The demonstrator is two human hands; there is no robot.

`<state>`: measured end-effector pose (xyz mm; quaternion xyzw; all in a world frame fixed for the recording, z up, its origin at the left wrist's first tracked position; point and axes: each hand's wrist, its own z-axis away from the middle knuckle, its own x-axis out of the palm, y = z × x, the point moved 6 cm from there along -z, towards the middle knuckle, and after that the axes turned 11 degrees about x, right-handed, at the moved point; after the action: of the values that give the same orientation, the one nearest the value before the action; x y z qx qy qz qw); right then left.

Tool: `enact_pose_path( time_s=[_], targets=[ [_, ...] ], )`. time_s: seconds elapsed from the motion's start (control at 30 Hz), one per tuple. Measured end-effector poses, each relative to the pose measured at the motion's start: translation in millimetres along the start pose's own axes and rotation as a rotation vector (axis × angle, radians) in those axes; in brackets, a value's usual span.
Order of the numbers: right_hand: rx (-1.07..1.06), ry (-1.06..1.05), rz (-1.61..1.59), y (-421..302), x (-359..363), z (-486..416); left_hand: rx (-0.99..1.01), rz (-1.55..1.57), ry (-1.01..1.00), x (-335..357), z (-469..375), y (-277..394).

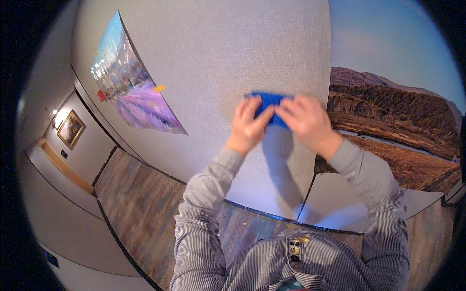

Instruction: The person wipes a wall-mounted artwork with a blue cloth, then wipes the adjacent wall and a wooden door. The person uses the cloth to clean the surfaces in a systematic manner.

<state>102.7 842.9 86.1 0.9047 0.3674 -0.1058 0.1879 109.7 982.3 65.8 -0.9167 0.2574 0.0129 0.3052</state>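
Observation:
My left hand (249,122) and my right hand (305,120) come together in front of a light, woven-textured wall. Between them they hold a small flat blue piece (271,98), with fingers and thumbs at its left and right sides. Motion blurs it, so I cannot tell its material, nor whether it touches the wall. To the left, a glossy print of a purple field (136,92) hangs with its lower edge curling. Yellow tape (159,88) sits on its right edge and red tape (101,95) on its left.
A large landscape mural (393,120) covers the wall at right. Dark baseboard (262,211) meets the patterned carpet (134,189). Down the corridor at left, a lamp lights a gold-framed picture (71,129) near a doorway (65,165).

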Motion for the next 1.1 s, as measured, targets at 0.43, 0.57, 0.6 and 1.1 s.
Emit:
enact_pose_path(
  time_s=[0.43,0.57,0.6,1.1],
  targets=[
    [0.030,0.281,0.153,34,-13,-93,0.021,-0.029,0.123,-14,-85,-99],
    [0.164,0.136,0.144,10,13,-54,0.049,0.089,0.060,-15,-41,-75],
    [0.149,0.111,0.103,-3,20,-38,0.082,0.119,0.038,-16,-20,-63],
    [0.098,0.227,0.248,-32,73,-154,0.021,0.078,0.178,-59,-23,-196]
  ],
)
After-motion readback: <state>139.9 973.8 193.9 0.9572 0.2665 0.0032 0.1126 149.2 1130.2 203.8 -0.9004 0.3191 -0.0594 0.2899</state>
